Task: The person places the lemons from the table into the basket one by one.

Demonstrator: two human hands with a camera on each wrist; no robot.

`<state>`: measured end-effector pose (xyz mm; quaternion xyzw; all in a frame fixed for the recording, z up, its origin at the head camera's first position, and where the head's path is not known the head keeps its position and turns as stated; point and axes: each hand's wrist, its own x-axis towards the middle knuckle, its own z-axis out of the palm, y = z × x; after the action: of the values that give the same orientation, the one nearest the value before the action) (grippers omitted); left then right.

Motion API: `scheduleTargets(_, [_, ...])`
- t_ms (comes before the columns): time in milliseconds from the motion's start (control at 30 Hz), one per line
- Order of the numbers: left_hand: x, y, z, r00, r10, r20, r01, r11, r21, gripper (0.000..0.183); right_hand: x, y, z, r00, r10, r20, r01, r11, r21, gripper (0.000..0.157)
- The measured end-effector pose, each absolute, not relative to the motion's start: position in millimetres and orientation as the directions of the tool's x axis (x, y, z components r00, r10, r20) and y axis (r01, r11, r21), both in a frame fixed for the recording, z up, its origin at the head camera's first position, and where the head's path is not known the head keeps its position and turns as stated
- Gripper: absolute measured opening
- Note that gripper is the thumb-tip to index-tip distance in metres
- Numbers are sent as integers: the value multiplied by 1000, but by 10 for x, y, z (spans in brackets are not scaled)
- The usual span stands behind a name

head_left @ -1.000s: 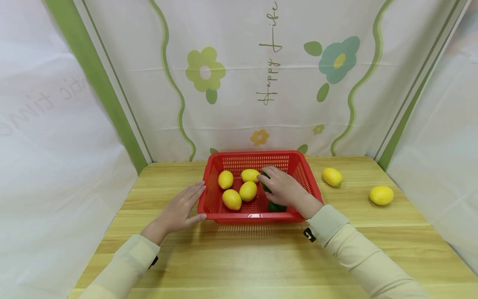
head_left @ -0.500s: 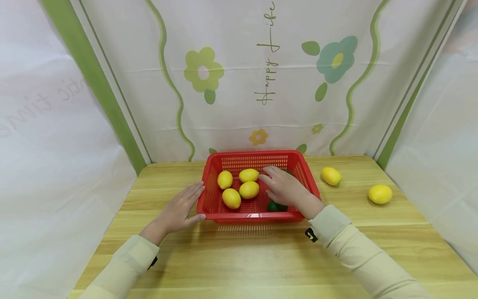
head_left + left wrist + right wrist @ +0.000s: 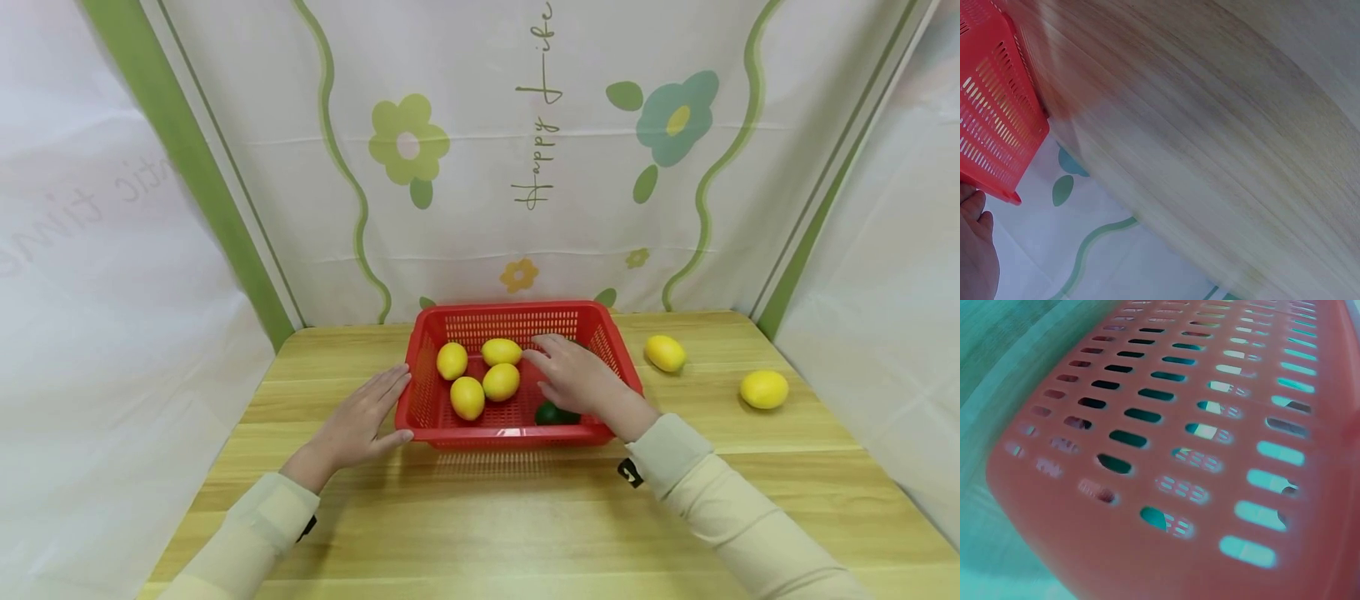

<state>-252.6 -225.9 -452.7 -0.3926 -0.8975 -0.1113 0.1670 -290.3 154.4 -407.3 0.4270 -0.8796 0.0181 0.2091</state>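
Observation:
A red plastic basket (image 3: 517, 432) with slotted walls stands on the table, and several yellow lemons (image 3: 501, 382) lie in its left half. My left hand (image 3: 360, 421) rests on the basket's left rim with fingers straight; in the left wrist view part of that hand (image 3: 975, 250) touches the rim. Inside the basket's right half is my right hand (image 3: 573, 375), its fingers loosely bent above the bottom, with nothing seen between them. A dark green rounded fruit (image 3: 555, 414) lies beneath it near the front wall. Another dark green patch shows behind the hand, mostly hidden.
To the right of the basket, two more lemons lie on the wooden table: one lemon (image 3: 665, 353) close by, the other lemon (image 3: 764, 390) near the right edge. A white patterned curtain (image 3: 465, 233) hangs behind the table and along both sides.
One second ago a dark green fruit was under my right fingers; they have let it go. The right hand has shifted slightly right. Lemons in the basket have rolled a little; my left hand stays put.

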Motion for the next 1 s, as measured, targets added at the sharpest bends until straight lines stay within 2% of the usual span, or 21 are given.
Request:
scheduleTargets(367, [-2535,-2262,-4536,-616,674,408,751,658,46,84,-2834,1670,-4009,-546,-732,407,-762,636,122,51])
scheduleTargets(767, [-2526,-2270,-4550,-624,672,398,744,668,39,83,-2737,1911,-3919,-624,-668,405,-712,699,57,51])
scheduleTargets(1000, [-2533,-2265,-4549,-619,672,407,747,664,40,84,-2725,2108,-3866,-599,-655,460,-717,695,55,52])
